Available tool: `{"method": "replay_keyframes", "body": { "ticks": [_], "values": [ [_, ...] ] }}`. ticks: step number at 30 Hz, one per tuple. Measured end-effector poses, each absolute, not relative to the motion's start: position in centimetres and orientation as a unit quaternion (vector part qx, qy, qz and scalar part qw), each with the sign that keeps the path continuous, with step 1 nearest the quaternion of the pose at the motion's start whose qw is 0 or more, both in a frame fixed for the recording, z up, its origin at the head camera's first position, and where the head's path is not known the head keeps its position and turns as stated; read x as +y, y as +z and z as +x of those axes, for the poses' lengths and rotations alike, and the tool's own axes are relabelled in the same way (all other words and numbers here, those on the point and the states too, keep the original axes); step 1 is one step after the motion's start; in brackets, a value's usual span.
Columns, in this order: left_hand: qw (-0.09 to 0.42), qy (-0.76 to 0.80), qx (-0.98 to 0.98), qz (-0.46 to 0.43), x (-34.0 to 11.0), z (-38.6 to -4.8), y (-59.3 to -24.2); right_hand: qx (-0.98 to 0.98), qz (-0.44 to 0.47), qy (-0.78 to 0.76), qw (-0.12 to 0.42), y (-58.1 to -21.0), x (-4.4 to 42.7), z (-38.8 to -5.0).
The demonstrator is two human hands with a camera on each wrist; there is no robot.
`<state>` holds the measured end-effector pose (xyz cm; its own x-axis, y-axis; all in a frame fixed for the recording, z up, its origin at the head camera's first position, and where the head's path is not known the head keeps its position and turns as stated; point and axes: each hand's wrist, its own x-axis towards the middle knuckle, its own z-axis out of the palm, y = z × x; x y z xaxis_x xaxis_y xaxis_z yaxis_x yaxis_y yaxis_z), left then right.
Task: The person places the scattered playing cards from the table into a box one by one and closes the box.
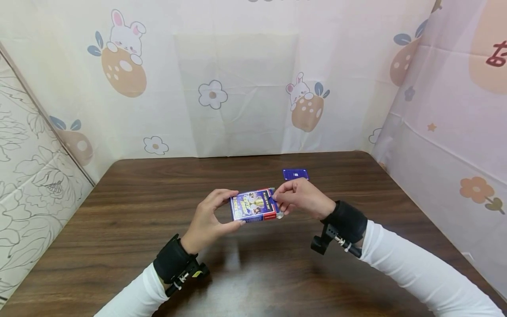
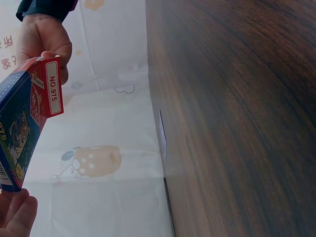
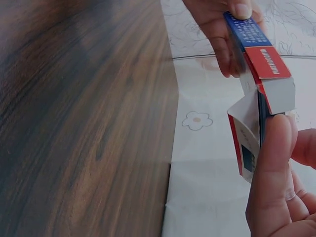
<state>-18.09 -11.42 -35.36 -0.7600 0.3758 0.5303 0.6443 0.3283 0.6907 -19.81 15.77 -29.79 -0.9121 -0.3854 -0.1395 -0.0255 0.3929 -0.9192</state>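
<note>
A blue and red playing card box (image 1: 253, 205) is held up over the table, its right end open with the flaps folded out. My left hand (image 1: 206, 220) grips its left end, thumb along the near edge and fingers along the far edge. At the open end my right hand (image 1: 303, 198) pinches the dark edge of the playing cards (image 3: 262, 116) that show between the flaps; how many are pinched I cannot tell. In the right wrist view the open flap (image 3: 244, 138) hangs beside the thumb. The cards further inside the box are hidden.
A blue card (image 1: 295, 174) lies flat on the dark wooden table (image 1: 158, 198), beyond my right hand. Patterned cloth (image 1: 245, 79) hangs behind the table's far edge and along the right side. A panel with flower line drawings (image 1: 39, 176) stands at the left.
</note>
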Motion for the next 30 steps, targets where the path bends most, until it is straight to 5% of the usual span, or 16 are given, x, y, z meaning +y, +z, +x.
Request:
{"method": "replay_keyframes", "body": {
  "ticks": [19, 30],
  "values": [
    [0.139, -0.493, -0.800, -0.312, -11.6, -18.3, -35.5, 0.870, -0.175, -0.451, 0.092, -28.5, 16.4, -20.6],
    [0.141, -0.489, -0.803, -0.310, -11.8, -18.5, -35.6, 0.940, -0.133, -0.314, 0.027, -30.5, 23.4, -27.0]
  ]
}}
